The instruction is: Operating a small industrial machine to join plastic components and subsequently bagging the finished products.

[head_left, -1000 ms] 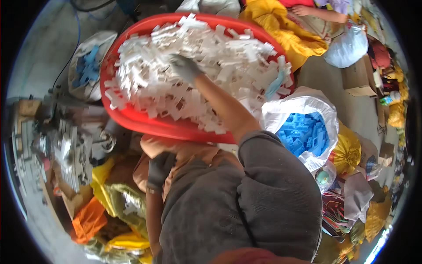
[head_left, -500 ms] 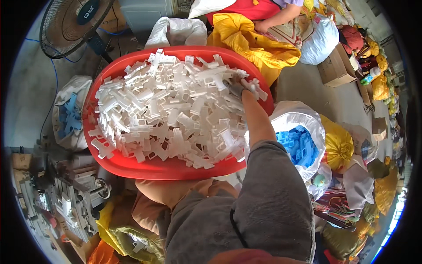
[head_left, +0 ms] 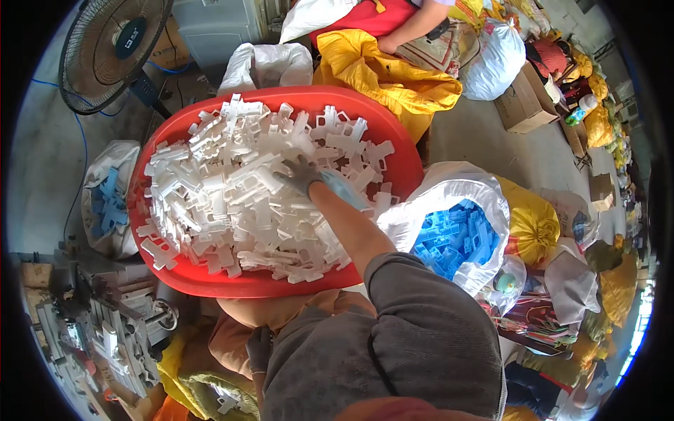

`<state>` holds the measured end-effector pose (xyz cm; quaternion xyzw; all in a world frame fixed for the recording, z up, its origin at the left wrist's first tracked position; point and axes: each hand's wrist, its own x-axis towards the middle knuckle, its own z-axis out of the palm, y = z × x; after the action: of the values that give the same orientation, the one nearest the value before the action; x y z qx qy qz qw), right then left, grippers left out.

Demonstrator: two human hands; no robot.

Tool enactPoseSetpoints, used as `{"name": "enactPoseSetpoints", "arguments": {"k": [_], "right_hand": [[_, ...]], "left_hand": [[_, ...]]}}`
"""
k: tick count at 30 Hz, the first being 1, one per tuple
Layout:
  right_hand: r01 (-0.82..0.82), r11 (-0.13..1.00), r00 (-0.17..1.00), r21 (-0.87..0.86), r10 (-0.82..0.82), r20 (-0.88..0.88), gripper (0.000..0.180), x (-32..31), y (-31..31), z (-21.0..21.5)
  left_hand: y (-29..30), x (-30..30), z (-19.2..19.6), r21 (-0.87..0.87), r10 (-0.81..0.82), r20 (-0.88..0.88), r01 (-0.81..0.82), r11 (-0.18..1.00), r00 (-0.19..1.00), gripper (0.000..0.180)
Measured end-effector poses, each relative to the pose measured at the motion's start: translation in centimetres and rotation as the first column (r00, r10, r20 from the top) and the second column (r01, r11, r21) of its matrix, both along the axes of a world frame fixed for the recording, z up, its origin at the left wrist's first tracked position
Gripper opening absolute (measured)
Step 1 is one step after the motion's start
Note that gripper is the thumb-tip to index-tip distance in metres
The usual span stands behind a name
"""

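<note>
A large red tub (head_left: 232, 286) is heaped with white plastic toy-pistol pieces (head_left: 232, 186). Over the middle of the heap is my right hand (head_left: 303, 175), in a grey glove, its fingers spread and nothing held in them. Beside its wrist shows a pale blue, blurred shape (head_left: 344, 189) whose kind I cannot make out. My left hand (head_left: 259, 349), in a dark glove, rests low against my leg. Its fingers are too dark and too much hidden to read. Right of the tub, a white sack (head_left: 439, 181) stands open, holding blue toy-pistol pieces (head_left: 456, 238).
Another sack (head_left: 126, 154) with blue pieces stands left of the tub, below a standing fan (head_left: 116, 49). Yellow cloth (head_left: 372, 70) and a white sack (head_left: 270, 63) lie beyond it. A co-worker's arm (head_left: 414, 28) reaches in at the top. Machine parts (head_left: 116, 337) are lower left.
My right hand has moved left, from the tub's right end to the middle of the heap, and its fingers have spread. The view has shifted slightly. More of my left hand shows.
</note>
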<state>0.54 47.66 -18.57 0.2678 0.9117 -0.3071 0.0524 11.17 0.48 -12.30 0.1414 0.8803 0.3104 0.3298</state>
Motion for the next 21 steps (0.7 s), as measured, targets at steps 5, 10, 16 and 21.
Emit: {"name": "enactPoseSetpoints", "arguments": {"k": [5,10,16,21], "right_hand": [[-0.125,0.985,0.98,0.119,0.142,-0.142,0.074,-2.9,-5.0,-0.2],[0.063,0.998,0.997,-0.011,-0.063,-0.052,0.073,-4.7,-12.8,5.6],[-0.399,0.917,0.872,-0.032,0.368,-0.322,0.063,-4.7,-17.2,6.6],[-0.452,0.885,0.708,0.113,0.433,-0.558,0.024,1.0,-11.1,8.5]], "left_hand": [[0.0,-0.9,-1.2,-0.188,-0.461,-0.504,0.428,0.884,0.73,0.011],[0.4,-2.0,0.5,0.109,-0.056,-0.083,0.065,0.992,0.995,0.016],[-3.1,1.0,-1.1,0.196,0.357,0.315,-0.428,0.882,0.879,0.023],[-4.6,3.4,2.8,0.248,0.316,0.044,-0.317,0.915,0.948,0.02]]}}
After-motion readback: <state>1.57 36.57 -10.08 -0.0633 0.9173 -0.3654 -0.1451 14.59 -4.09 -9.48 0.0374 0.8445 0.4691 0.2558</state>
